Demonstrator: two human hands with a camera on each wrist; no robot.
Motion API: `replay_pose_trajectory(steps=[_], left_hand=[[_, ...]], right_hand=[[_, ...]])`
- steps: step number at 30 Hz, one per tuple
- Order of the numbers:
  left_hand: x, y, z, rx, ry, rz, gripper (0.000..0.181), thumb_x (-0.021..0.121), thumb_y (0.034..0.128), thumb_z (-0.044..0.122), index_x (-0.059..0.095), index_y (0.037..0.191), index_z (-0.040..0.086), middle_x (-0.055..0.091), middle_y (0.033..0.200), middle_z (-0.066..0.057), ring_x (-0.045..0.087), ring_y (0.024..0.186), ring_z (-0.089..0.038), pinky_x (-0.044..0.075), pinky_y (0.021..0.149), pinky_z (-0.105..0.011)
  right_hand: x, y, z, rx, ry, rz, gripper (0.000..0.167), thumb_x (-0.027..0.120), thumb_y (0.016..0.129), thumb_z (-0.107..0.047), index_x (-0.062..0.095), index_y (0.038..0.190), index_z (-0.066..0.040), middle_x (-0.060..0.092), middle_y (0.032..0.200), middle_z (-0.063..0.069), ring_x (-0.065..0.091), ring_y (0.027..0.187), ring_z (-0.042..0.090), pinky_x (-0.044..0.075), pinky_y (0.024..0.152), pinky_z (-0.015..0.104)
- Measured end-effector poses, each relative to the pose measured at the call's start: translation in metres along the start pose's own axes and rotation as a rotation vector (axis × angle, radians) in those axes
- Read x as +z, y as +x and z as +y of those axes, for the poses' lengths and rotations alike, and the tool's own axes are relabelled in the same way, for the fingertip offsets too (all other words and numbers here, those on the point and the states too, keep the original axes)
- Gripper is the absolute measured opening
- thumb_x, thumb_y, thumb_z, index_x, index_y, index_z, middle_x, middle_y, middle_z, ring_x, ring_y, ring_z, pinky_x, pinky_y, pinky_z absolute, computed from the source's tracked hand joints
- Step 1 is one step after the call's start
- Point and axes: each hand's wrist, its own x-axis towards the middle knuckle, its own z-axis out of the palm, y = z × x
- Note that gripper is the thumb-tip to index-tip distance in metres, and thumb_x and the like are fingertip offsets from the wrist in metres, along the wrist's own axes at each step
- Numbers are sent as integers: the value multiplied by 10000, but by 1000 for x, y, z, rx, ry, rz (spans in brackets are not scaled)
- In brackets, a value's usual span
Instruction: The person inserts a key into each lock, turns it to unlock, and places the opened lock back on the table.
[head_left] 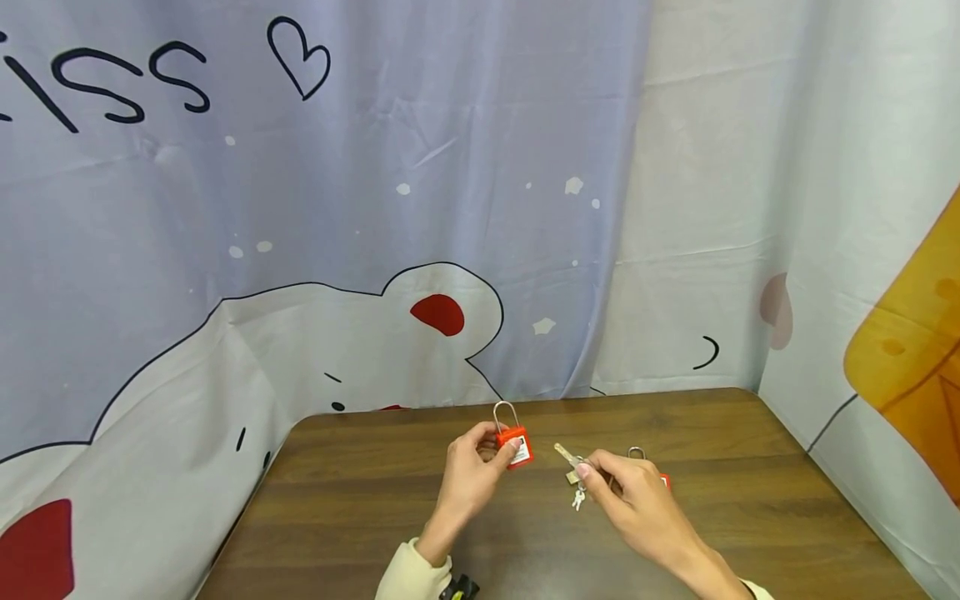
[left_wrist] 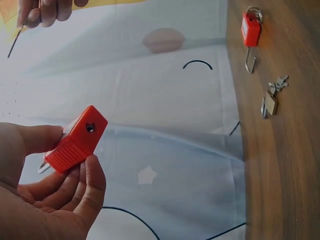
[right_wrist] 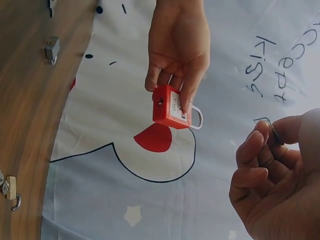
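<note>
My left hand (head_left: 471, 475) grips a red padlock (head_left: 516, 448) by its body, thumb across the white label. Its metal shackle points up in the head view, and the keyhole end (left_wrist: 90, 127) faces the camera in the left wrist view. To the right, my right hand (head_left: 637, 504) pinches a key (head_left: 567, 454) between thumb and fingers, its blade pointing toward the red padlock. The key and padlock are apart. In the right wrist view, curled fingers (right_wrist: 255, 145) mostly hide the key.
On the wooden table (head_left: 360, 483) lie a small brass padlock (left_wrist: 271, 103) with little keys (left_wrist: 278, 85), and a second red padlock (left_wrist: 251, 30) with a ring, partly behind my right hand in the head view. A grey padlock (right_wrist: 52, 49) also lies there. A printed curtain (head_left: 450, 167) hangs behind.
</note>
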Motion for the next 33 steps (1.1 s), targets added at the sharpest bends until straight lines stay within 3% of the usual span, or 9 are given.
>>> replay_pose_trajectory(steps=[8, 23, 33], left_hand=[[-1, -4, 11, -14, -203, 31, 211, 747, 859, 103, 671, 1031, 7, 711, 961, -163, 667, 816, -118, 562, 726, -192], [-6, -17, 41, -40, -427, 84, 255, 714, 865, 49, 635, 1085, -53, 695, 1020, -172, 662, 865, -73, 539, 775, -188], [-4, -25, 50, -117, -653, 104, 295, 678, 896, 67, 573, 1139, -64, 672, 1019, -44, 651, 922, -114, 531, 794, -211]], right_hand=[[8, 3, -1, -43, 19, 29, 288, 630, 925, -26, 591, 800, -283, 418, 609, -168, 307, 564, -97, 295, 460, 108], [20, 1, -5, -79, 59, 52, 297, 642, 875, 59, 590, 785, -220, 486, 620, -118, 342, 566, -104, 305, 463, 79], [25, 0, -8, -88, 79, 52, 289, 637, 875, 70, 593, 794, -204, 489, 628, -110, 359, 574, -100, 313, 467, 74]])
